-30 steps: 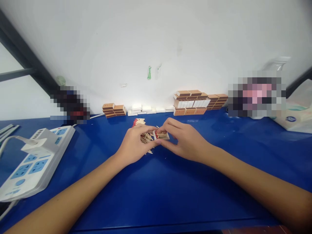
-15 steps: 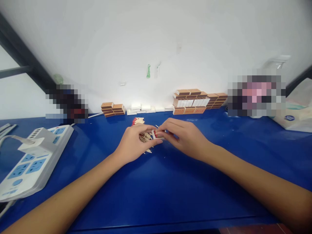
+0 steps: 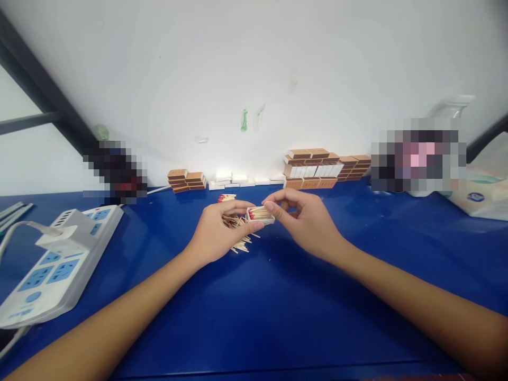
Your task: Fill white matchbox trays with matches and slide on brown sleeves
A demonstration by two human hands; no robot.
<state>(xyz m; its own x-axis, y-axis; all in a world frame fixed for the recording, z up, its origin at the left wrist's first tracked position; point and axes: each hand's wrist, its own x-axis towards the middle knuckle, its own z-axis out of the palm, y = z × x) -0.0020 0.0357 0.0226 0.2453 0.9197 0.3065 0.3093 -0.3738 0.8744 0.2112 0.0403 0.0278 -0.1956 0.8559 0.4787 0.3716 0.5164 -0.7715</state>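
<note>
A small white matchbox tray (image 3: 266, 221) is held at its left end between the thumb and fingers of my left hand (image 3: 218, 230). Red-tipped matches (image 3: 260, 212) lie lengthwise inside it, heads to the left. My right hand (image 3: 305, 214) is at the tray's far right corner, thumb and forefinger drawn together; whether anything is pinched there is hidden. Under and behind my left hand spreads a pile of loose matches (image 3: 241, 244), partly covered by it. More matches (image 3: 227, 198) with red heads show just beyond my left fingers.
Along the wall stand brown matchboxes (image 3: 186, 180) at left, white trays (image 3: 232, 180) in the middle and a taller matchbox stack (image 3: 311, 169) at right. A power strip (image 3: 65, 264) with a plugged-in adapter takes up the left side. A plastic package (image 3: 482, 185) is at far right.
My right hand has drawn back slightly to the right from over the tray, uncovering the matches in it. My left hand keeps its hold on the tray.
</note>
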